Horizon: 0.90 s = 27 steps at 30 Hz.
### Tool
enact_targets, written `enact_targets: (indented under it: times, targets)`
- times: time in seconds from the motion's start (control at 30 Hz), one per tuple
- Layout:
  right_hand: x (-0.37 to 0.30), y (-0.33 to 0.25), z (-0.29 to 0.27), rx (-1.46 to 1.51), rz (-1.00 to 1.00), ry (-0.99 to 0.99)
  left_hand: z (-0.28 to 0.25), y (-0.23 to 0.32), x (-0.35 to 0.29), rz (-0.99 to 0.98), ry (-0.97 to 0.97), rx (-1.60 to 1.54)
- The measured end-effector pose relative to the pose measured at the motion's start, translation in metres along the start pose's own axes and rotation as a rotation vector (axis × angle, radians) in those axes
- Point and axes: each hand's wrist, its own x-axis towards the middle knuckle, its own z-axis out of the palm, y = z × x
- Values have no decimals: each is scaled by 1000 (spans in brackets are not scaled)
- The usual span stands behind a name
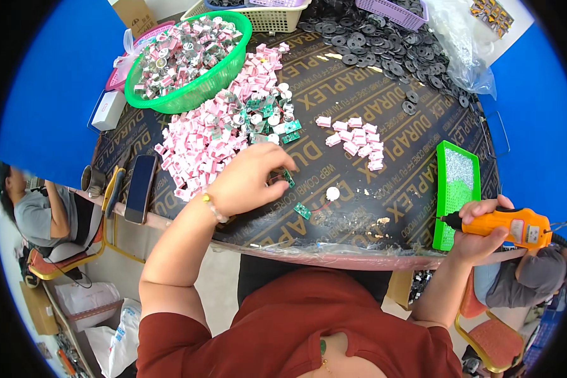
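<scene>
My left hand [249, 177] is over the table at the edge of a heap of pink plastic parts [198, 148]. Its thumb and forefinger are curled around a small green circuit board [288, 179], partly hidden by the fingers. Just to the right lies another green circuit board [302, 211], wired to a white round piece [332, 193]. At the right, my right hand [475, 238] grips an orange electric screwdriver [510, 228], its dark tip pointing left above a green tray [440, 208] of tiny silvery screws. More boards with white discs [274, 120] lie against the pink heap.
A green basket [198, 94] full of pink assemblies stands at the back left. Loose pink parts [357, 140] sit mid-table. Black discs [397, 47] are piled at the back right. A phone [140, 189] lies near the left edge. Blue partitions [44, 94] flank the table.
</scene>
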Motion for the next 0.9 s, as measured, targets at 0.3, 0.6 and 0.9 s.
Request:
enact_targets:
  times: [0.3, 0.6, 0.9]
  targets:
    - [-3, 4, 12, -22, -7, -44, 12, -9, 16, 31, -28, 124]
    - [-5, 0, 9, -34, 12, 19, 12, 2, 53, -330, -48, -1199]
    - [-3, 0, 7, -20, 11, 60, 63, -3, 97, -32, 245, 168]
